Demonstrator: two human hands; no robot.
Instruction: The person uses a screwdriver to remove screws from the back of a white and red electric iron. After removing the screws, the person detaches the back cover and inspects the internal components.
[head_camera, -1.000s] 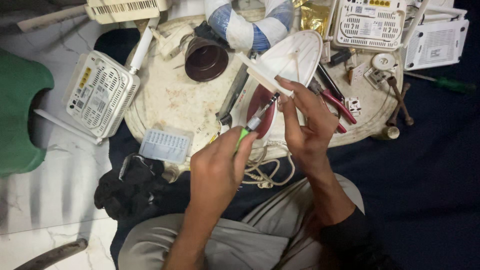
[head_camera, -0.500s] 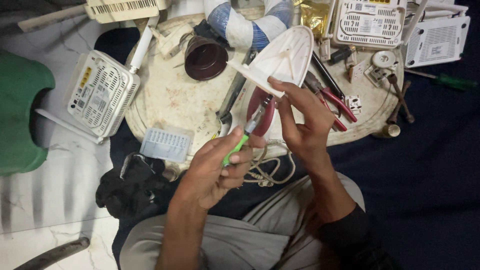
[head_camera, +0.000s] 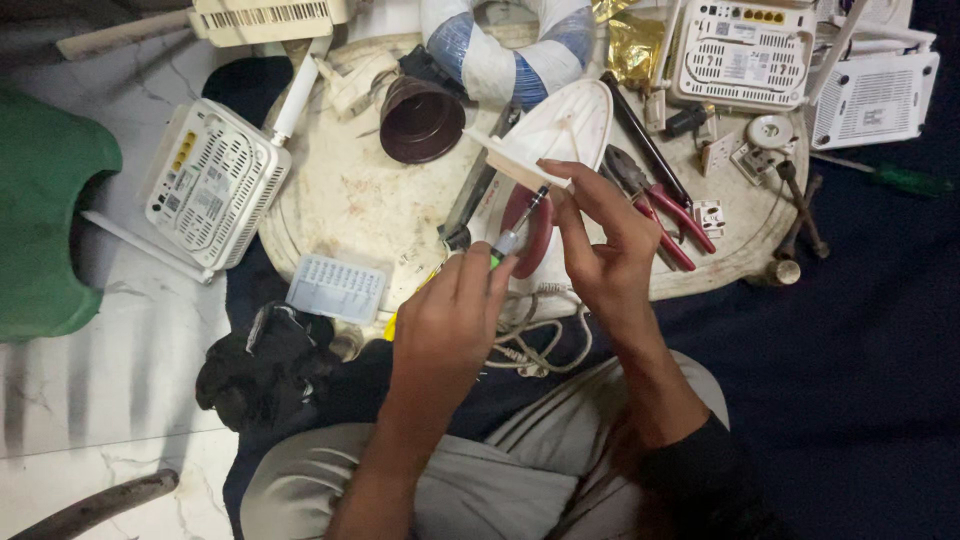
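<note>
While left hand (head_camera: 455, 320) keeps closed grip on screwdriver (head_camera: 512, 236), tip angled up into white iron-shaped shell (head_camera: 560, 135), my right hand (head_camera: 605, 255) pinches shell's rear edge, tilting it over round tabletop (head_camera: 350, 190) to bare screw point. Red pliers (head_camera: 665, 205) lie just beside.
</note>
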